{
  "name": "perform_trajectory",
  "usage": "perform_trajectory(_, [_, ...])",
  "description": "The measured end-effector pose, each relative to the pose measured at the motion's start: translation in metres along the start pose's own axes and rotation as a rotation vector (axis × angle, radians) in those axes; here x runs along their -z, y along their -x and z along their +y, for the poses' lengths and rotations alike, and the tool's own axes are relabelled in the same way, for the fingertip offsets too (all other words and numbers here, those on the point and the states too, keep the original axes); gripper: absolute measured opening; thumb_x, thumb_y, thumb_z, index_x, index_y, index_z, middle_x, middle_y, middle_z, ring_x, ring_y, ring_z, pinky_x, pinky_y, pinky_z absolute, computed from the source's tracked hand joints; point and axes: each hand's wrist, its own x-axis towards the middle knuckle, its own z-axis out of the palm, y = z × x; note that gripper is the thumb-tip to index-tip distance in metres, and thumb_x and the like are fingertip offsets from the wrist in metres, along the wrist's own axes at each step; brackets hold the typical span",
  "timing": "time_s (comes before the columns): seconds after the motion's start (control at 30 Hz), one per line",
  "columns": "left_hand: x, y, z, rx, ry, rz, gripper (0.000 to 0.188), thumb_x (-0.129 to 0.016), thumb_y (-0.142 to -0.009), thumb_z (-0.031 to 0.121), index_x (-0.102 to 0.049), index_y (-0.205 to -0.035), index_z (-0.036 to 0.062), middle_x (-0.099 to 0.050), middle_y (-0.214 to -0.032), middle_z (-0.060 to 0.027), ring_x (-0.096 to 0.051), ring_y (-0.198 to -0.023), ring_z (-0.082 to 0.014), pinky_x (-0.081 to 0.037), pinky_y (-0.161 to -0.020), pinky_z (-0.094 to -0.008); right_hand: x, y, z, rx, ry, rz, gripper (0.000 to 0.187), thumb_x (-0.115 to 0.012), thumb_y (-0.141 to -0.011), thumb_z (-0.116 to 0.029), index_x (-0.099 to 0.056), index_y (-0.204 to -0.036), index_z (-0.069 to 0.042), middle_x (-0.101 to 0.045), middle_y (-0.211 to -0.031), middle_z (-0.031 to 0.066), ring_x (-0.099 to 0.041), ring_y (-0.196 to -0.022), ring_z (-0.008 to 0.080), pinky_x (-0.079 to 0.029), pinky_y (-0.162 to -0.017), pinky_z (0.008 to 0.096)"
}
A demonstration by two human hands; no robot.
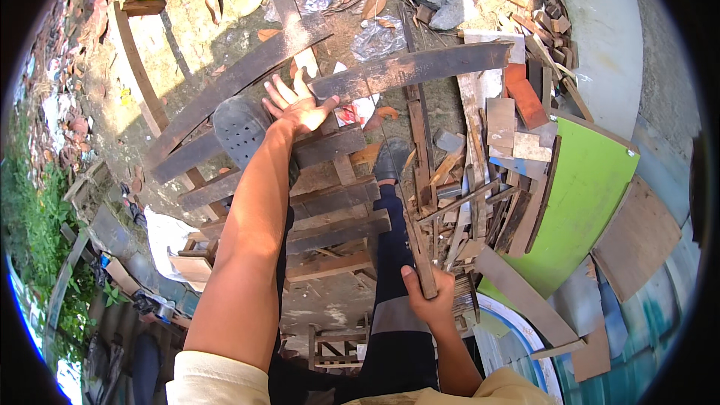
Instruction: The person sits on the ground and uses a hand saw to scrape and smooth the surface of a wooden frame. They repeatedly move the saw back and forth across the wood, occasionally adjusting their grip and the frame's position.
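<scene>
My left hand [297, 107] has its fingers spread, thumb close to the left end of a dark, weathered plank [435, 66]. Whether it touches the plank I cannot tell. Below it lies a pallet-like stack of dark wooden slats [337, 231]. Lower right, my right hand [433, 298] is closed round the wooden handle of what looks like a saw [419, 255]. Its thin blade, nearly edge-on, runs up as a fine line toward the plank. My left foot, in a dark clog [240, 132], rests on the slats; the other shoe [392, 159] is right of them.
Scrap wood strips [480, 202] lie heaped on the right, beside a bright green board [581, 187] and a brown panel [637, 229]. Stones [448, 11], dry leaves and clear plastic [379, 39] litter the far ground. A wooden frame [133, 67] stands upper left.
</scene>
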Motion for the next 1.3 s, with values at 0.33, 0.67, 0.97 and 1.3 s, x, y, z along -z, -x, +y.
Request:
perform_trajectory(0.33, [-0.001,-0.001,0.003,-0.020,-0.012,0.000,0.130,-0.058,-0.074,0.086,0.009,-0.161,0.0152,0.021,-0.161,-0.0329,0.022,-0.149,-0.0511,0.007,-0.115,-0.0689,-0.096,-0.215,0.035,0.245,-0.163,0.112,0.035,-0.068,-0.097,-0.022,-0.057,-0.073,0.000,-0.046,-0.056,-0.0007,-0.039,-0.055,0.0068,-0.035,-0.049,0.0324])
perform_trajectory(0.67, [0.004,0.000,-0.005,0.007,-0.029,-0.036,0.131,-0.053,-0.074,0.089,0.009,-0.161,0.0129,0.024,-0.161,-0.0325,0.025,-0.148,-0.0503,0.009,-0.116,-0.0674,-0.028,-0.031,0.075,0.171,-0.004,0.026,0.018,-0.071,-0.090,-0.011,-0.065,-0.076,0.000,-0.055,-0.055,0.0082,-0.056,-0.048,0.0116,-0.045,-0.048,0.0296])
perform_trajectory(0.97, [-0.006,-0.005,-0.006,0.025,-0.044,-0.018,0.133,-0.058,-0.074,0.087,0.009,-0.161,0.0117,0.020,-0.162,-0.0320,0.021,-0.150,-0.0493,0.009,-0.117,-0.0647,-0.093,-0.208,0.021,0.167,-0.139,0.049,0.029,-0.068,-0.092,-0.021,-0.061,-0.076,0.002,-0.052,-0.055,0.0122,-0.048,-0.050,0.0171,-0.042,-0.053,0.0374])
perform_trajectory(1.3, [-0.006,-0.008,-0.008,0.002,0.013,0.012,0.133,-0.057,-0.074,0.087,0.010,-0.161,0.0114,0.021,-0.162,-0.0321,0.023,-0.149,-0.0492,0.010,-0.117,-0.0639,-0.034,-0.075,0.049,0.168,-0.106,-0.021,0.013,-0.070,-0.089,-0.008,-0.067,-0.081,0.001,-0.059,-0.059,0.0094,-0.061,-0.051,0.0144,-0.048,-0.051,0.0304])
